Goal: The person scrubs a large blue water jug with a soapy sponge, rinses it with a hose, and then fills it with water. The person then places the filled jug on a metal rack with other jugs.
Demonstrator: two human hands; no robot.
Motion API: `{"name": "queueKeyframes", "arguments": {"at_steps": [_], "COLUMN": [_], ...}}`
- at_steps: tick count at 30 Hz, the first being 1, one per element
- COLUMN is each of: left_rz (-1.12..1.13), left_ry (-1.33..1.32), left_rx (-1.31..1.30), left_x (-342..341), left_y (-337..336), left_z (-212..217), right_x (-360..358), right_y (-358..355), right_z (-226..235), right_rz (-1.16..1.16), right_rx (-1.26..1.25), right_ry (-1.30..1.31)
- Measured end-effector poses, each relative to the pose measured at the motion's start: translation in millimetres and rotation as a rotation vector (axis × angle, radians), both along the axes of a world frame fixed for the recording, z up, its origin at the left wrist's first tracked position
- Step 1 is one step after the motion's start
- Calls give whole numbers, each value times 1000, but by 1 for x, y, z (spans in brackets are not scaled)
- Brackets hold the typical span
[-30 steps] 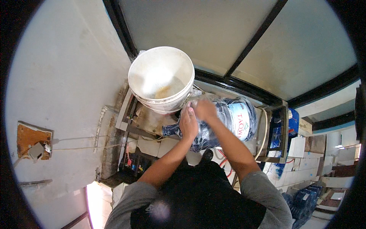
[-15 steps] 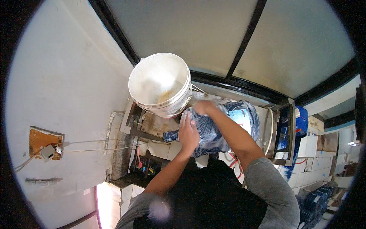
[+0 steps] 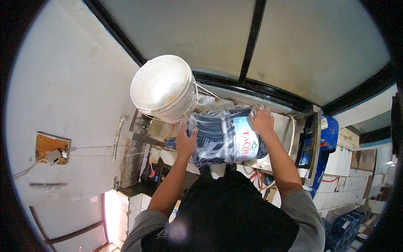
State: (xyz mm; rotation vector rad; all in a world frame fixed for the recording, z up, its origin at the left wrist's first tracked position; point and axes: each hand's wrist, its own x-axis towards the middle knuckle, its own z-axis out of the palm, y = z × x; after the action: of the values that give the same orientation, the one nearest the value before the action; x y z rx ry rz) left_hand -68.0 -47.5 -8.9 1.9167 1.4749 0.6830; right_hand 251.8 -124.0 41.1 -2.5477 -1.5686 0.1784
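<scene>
A large blue water jug [image 3: 210, 135] lies on its side on the worktop, streaked with white suds. Its neck points left, and a pale blue label [image 3: 247, 138] wraps the part toward its base. Against the jug's shoulder, just right of the neck, my left hand [image 3: 186, 140] holds it with the thumb spread from the fingers. My right hand [image 3: 262, 119] is curled over the upper side near the base. White foam shows around its fingertips, and whatever it grips is hidden.
A white bucket [image 3: 187, 96] stands at the jug's far left. Frosted panes [image 3: 197, 33] in black frames rise behind the worktop. At the right are a blue plastic container [image 3: 330, 134] and a pale hose [image 3: 292, 138]. A cord [image 3: 105, 156] runs from the left wall socket.
My right hand has moved right, from the jug's shoulder to its base end. The jug has turned, bringing the label further into view. My left hand stays by the neck end.
</scene>
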Motion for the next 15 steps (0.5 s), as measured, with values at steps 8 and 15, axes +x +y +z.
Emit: {"name": "queueKeyframes", "arguments": {"at_steps": [8,15], "left_rz": [70,107], "left_ry": [-308,-773], "left_rx": [-733,-1064], "left_x": [-57,-45], "left_y": [73,101], "left_z": [-94,-116], "right_x": [52,26], "right_y": [-23,-45], "right_z": [-65,-6], "right_rz": [-333,-368], "right_rx": [65,194], "right_ry": [522,557]}}
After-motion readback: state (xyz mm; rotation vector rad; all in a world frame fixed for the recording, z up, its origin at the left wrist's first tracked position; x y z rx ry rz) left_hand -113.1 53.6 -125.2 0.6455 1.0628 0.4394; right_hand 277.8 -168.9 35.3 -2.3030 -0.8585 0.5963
